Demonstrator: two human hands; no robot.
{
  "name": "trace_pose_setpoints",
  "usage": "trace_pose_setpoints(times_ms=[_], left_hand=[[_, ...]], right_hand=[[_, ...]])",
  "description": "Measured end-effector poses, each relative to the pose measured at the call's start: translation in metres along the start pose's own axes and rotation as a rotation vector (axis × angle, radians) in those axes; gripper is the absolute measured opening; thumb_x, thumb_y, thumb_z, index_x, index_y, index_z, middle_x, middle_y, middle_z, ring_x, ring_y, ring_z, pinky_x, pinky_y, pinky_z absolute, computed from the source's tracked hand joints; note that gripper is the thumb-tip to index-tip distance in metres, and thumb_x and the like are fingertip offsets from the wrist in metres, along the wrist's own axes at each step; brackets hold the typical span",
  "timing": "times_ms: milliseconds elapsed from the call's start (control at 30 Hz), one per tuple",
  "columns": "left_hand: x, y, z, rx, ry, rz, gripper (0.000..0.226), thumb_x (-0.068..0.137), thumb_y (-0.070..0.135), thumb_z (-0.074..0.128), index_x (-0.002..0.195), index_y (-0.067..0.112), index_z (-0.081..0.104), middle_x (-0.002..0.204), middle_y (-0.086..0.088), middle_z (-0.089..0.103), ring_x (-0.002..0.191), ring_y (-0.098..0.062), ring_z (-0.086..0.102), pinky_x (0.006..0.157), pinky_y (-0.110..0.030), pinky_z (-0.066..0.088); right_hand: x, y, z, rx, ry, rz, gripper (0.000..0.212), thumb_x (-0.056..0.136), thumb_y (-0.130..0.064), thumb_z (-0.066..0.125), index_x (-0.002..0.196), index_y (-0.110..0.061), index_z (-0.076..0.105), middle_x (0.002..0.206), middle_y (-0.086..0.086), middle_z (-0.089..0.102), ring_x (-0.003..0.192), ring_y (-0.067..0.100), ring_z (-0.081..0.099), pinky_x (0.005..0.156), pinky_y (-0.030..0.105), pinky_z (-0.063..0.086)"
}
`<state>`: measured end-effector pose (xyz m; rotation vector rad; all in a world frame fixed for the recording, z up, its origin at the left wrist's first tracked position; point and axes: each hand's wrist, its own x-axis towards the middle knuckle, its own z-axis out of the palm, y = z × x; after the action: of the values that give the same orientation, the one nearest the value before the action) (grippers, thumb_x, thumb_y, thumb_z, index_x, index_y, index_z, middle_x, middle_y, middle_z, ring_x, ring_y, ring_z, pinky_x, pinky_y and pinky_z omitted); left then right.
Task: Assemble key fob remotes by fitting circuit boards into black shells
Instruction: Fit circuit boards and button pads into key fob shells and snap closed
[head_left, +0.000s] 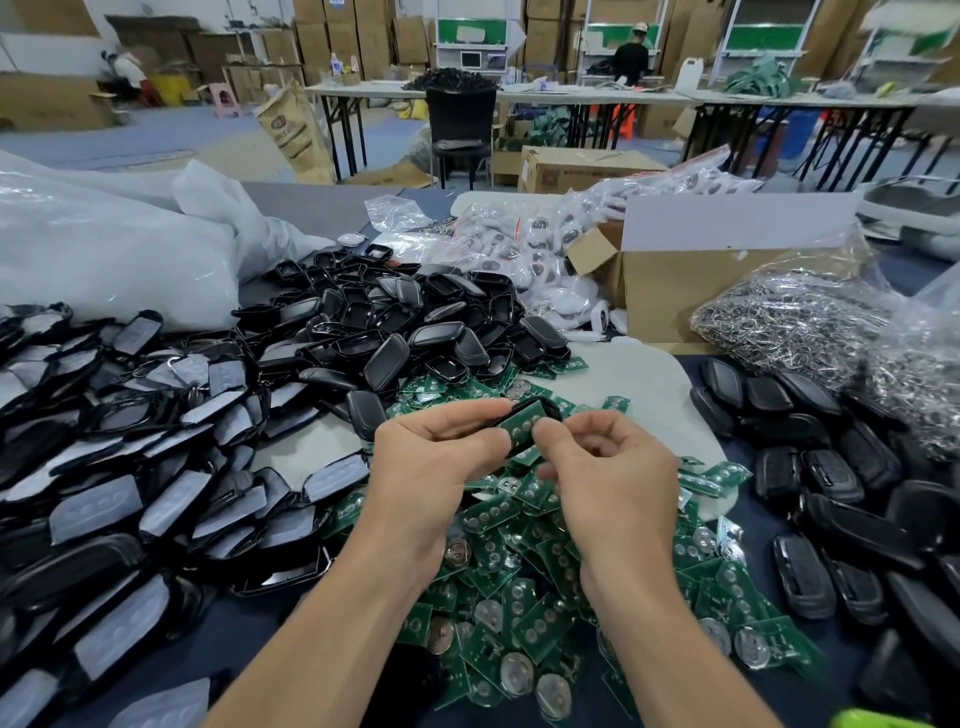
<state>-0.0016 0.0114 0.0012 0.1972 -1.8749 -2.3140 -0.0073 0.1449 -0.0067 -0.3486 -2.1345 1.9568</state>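
Left hand (431, 457) gripping shell (544, 406), right hand (608, 467) pinching board (521, 429) into it; a skewed board is probably risking jamming or cracking.

You are in a factory assembly hall: your bench (270, 623) carries bulk heaps of black shells (395, 322) and green circuit boards (519, 597), stacked cartons (332, 36) line the far wall (piled high), and long folding tables (571, 96) run across the floor behind.

green circuit board (521, 425), black shell (549, 406), seemingly grey pads (96, 506).
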Motion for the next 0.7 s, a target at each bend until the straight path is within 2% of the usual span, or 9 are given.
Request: trace_pose_setpoints(times_ms=[100,167,267,400,533,600,700], left_hand=[[0.0011,-0.0001,-0.0012,-0.100,0.002,-0.046,0.037,0.082,-0.014,0.074,0.082,0.021,0.086,0.082,-0.002,0.080,0.075,-0.014,0.077,0.070,-0.023,0.061],[0.0008,0.0003,-0.0007,-0.115,-0.010,-0.056,0.040,0.083,-0.016,0.072,0.079,0.021,0.085,0.082,-0.001,0.080,0.074,-0.013,0.078,0.067,-0.022,0.061],[-0.0005,0.0017,0.0007,-0.020,0.014,0.003,0.037,0.083,-0.013,0.075,0.081,0.023,0.084,0.087,-0.004,0.081,0.077,-0.015,0.078,0.066,-0.020,0.060],[-0.0015,0.0012,0.0021,0.091,0.071,0.073,0.020,0.083,0.008,0.084,0.083,0.028,0.083,0.083,-0.001,0.080,0.077,-0.011,0.076,0.065,-0.020,0.058],[-0.0001,0.0000,0.0009,0.120,0.104,0.054,0.019,0.083,0.007,0.085,0.083,0.026,0.082,0.084,-0.002,0.080,0.077,-0.013,0.075,0.064,-0.022,0.057],[-0.0001,0.0015,-0.0004,0.147,0.085,0.053,0.021,0.082,0.009,0.085,0.090,0.028,0.083,0.086,0.001,0.081,0.080,-0.012,0.077,0.066,-0.023,0.058],[-0.0002,0.0023,-0.0019,0.205,0.061,0.063,0.023,0.082,0.012,0.086,0.093,0.032,0.084,0.086,0.005,0.081,0.083,-0.011,0.077,0.074,-0.028,0.059]], right_hand=[[0.0020,-0.0042,0.0005,0.256,-0.160,0.125,0.017,0.092,-0.019,0.079,0.100,-0.019,0.064,0.072,0.007,0.076,0.059,0.018,0.070,0.054,0.025,0.052],[0.0019,-0.0059,0.0009,0.327,-0.239,0.147,0.002,0.096,-0.012,0.073,0.096,-0.013,0.072,0.071,0.011,0.074,0.062,0.020,0.068,0.055,0.025,0.053],[0.0011,-0.0054,0.0006,0.303,-0.233,0.085,0.010,0.097,-0.006,0.070,0.090,-0.008,0.076,0.067,0.010,0.071,0.058,0.017,0.064,0.053,0.022,0.051],[-0.0009,-0.0074,-0.0009,0.252,-0.232,0.009,0.007,0.095,-0.007,0.072,0.089,-0.008,0.075,0.070,0.010,0.073,0.059,0.017,0.066,0.055,0.022,0.053],[-0.0040,-0.0077,0.0020,0.231,-0.244,-0.024,0.024,0.093,-0.005,0.074,0.073,-0.017,0.074,0.066,0.005,0.071,0.058,0.017,0.066,0.056,0.023,0.053],[-0.0046,-0.0075,0.0022,0.206,-0.254,-0.049,0.030,0.094,-0.005,0.072,0.073,-0.026,0.077,0.065,0.004,0.071,0.058,0.016,0.066,0.057,0.023,0.054],[-0.0038,-0.0061,0.0018,0.164,-0.246,-0.085,0.025,0.095,-0.007,0.071,0.077,-0.024,0.078,0.065,0.004,0.072,0.056,0.014,0.065,0.056,0.023,0.054]])
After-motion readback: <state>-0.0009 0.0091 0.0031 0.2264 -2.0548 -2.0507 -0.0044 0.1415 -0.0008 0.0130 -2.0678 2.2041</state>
